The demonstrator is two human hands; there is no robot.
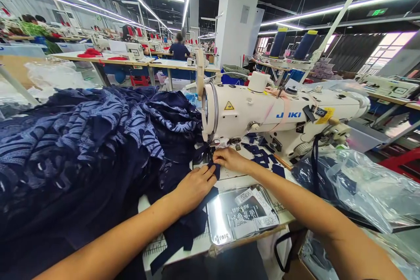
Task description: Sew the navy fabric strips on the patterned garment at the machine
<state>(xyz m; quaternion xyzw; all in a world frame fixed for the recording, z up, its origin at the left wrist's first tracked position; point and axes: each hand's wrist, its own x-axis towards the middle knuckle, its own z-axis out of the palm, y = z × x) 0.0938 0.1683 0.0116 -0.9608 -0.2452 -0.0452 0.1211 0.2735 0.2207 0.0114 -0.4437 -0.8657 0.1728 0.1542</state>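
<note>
A white sewing machine point(243, 111) stands across the middle, its needle area low at its left end. Just in front of the needle, my right hand point(229, 159) pinches the edge of navy fabric point(215, 170). My left hand point(197, 183) presses on the same fabric, fingers together, close beside the right fingertips. Strips of the navy fabric hang down below my left hand. A big heap of navy garments with pale blue patterns point(108, 127) fills the left side. The fabric right under the needle is partly hidden by my fingers.
A metal tray point(213, 221) with white labels lies at the table's front edge. Small navy pieces point(262, 155) are scattered behind my right wrist. Plastic-wrapped material point(364, 179) is at the right. Blue thread cones point(304, 46) stand behind the machine. A seated person point(179, 50) is farther back.
</note>
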